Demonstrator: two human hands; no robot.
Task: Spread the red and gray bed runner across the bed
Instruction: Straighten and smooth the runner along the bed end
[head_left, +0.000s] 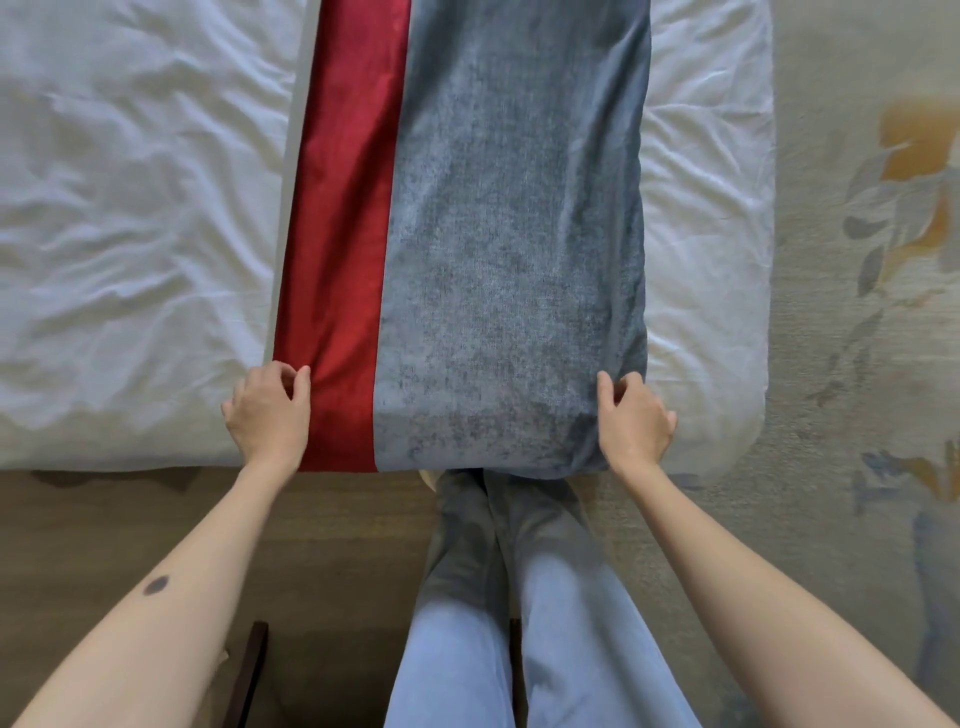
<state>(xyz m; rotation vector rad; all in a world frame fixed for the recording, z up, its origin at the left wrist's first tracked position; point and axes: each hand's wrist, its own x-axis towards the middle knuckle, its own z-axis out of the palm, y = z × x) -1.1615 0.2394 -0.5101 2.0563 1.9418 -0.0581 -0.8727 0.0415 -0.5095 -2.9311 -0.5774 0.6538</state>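
Observation:
The red and gray bed runner (467, 234) lies flat across the white bed (130, 234), running away from me, its red band on the left and its wider gray part on the right. Its near end hangs over the bed's front edge. My left hand (267, 410) pinches the red edge near that end. My right hand (636, 415) pinches the gray edge on the opposite side.
My legs in light blue trousers (519, 623) stand against the bed's near edge. A patterned carpet (883, 234) lies to the right of the bed, wooden floor (130, 519) to the left. A dark wooden post (249, 670) stands at the lower left.

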